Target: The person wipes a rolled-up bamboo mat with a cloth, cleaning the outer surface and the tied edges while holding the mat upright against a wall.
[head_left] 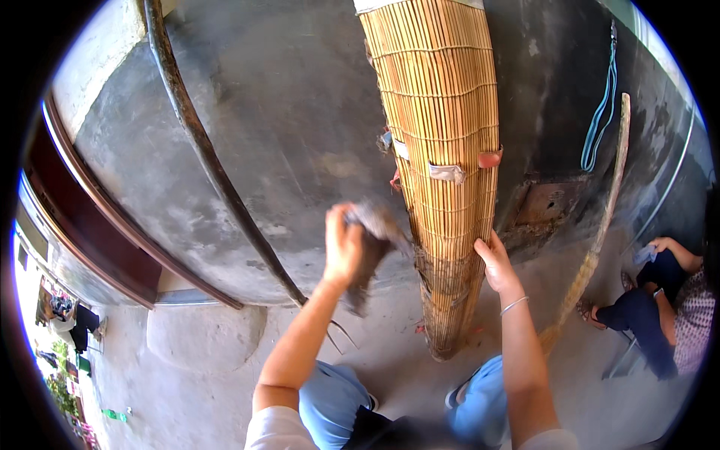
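Note:
A tall rolled bamboo mat (pixel 439 112) stands upright against the dark wall, its lower end on the floor and darker than the rest. Small cloth and red patches (pixel 448 172) cling to its slats around the middle. My left hand (pixel 343 244) is closed on a grey-brown rag (pixel 367 259), blurred by motion, just left of the mat's lower part. My right hand (pixel 498 262), a bangle on its wrist, rests against the mat's right edge with the thumb up; its fingers are partly hidden behind the roll.
A long-handled fork (pixel 217 172) leans on the wall at left, tines down. To the right are a broom (pixel 592 259), a hanging blue strap (pixel 600 112) and a rusty metal hatch (pixel 541 202). Another person (pixel 660 307) sits at far right. A brown doorway (pixel 97 202) opens at left.

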